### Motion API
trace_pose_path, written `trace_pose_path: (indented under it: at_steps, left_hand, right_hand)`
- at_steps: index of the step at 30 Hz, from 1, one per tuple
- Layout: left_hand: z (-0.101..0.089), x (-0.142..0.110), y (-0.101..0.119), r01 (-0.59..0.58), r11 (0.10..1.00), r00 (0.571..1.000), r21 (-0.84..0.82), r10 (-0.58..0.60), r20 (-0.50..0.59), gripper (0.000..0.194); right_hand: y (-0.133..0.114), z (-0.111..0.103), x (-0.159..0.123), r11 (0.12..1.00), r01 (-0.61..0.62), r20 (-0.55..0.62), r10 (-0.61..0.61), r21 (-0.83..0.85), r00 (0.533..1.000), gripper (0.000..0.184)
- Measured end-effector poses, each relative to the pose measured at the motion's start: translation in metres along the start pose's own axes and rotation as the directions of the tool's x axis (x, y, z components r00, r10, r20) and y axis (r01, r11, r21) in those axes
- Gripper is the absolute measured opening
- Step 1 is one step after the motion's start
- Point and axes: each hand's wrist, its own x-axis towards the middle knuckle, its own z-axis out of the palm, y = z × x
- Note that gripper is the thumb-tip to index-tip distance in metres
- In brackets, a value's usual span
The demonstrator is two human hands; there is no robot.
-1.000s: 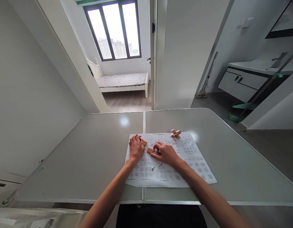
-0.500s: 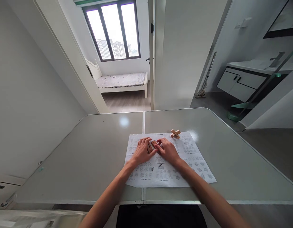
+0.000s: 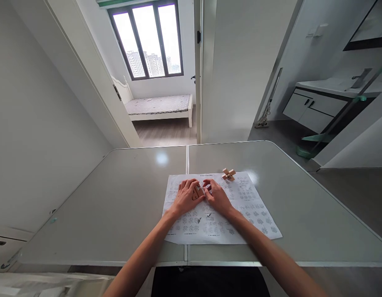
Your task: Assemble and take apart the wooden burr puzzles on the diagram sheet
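My left hand [image 3: 186, 196] and my right hand [image 3: 217, 197] meet over the middle of a printed instruction sheet [image 3: 249, 210] on the grey table [image 3: 116, 206]. Between their fingertips sit small wooden puzzle pieces [image 3: 197, 192]; both hands pinch them, fingers curled around the wood. An assembled wooden cross-shaped puzzle [image 3: 228, 174] stands apart near the sheet's far edge, right of my hands and untouched.
The table has a centre seam [image 3: 187, 159] and rounded far corners. Beyond it an open doorway shows a bed [image 3: 160, 105] under a window. A bathroom cabinet [image 3: 317, 109] and a green-handled mop [image 3: 314, 140] are at the right.
My hands, apart a second ago with separate pieces, have come together at the sheet's middle and now hold the pieces pressed against each other. The cross-shaped puzzle has not moved.
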Motion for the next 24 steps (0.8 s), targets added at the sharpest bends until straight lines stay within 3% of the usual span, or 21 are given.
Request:
trace_pose_path:
  at_steps: [7, 14, 17, 19, 24]
  left_hand:
    - [-0.001, 0.005, -0.019, 0.179, 0.983, 0.979, 0.041, -0.174, -0.106, 0.053]
    - [-0.004, 0.004, -0.031, 0.329, 0.941, 0.916, 0.083, -0.296, -0.272, 0.05]
    - [-0.006, 0.004, -0.023, 0.265, 0.959, 0.923, 0.101, -0.222, -0.314, 0.052]
    - [-0.008, 0.004, -0.013, 0.166, 0.983, 0.943, 0.084, -0.133, -0.305, 0.044]
    - [-0.008, 0.0, 0.012, -0.115, 0.992, 0.985, -0.046, 0.108, -0.134, 0.027]
  right_hand:
    - [0.0, -0.001, 0.001, 1.0, -0.006, 0.048, 0.005, 0.021, 0.999, 0.024]
    - [-0.002, -0.002, 0.0, 1.0, 0.009, 0.057, -0.009, 0.001, 0.998, 0.02]
    - [-0.003, -0.001, 0.0, 1.0, 0.018, 0.056, -0.017, -0.006, 0.998, 0.018]
    - [-0.004, -0.001, 0.0, 1.0, 0.024, 0.058, -0.023, -0.019, 0.998, 0.017]
    - [-0.005, -0.002, -0.001, 0.997, 0.046, 0.079, -0.041, -0.067, 0.996, 0.015]
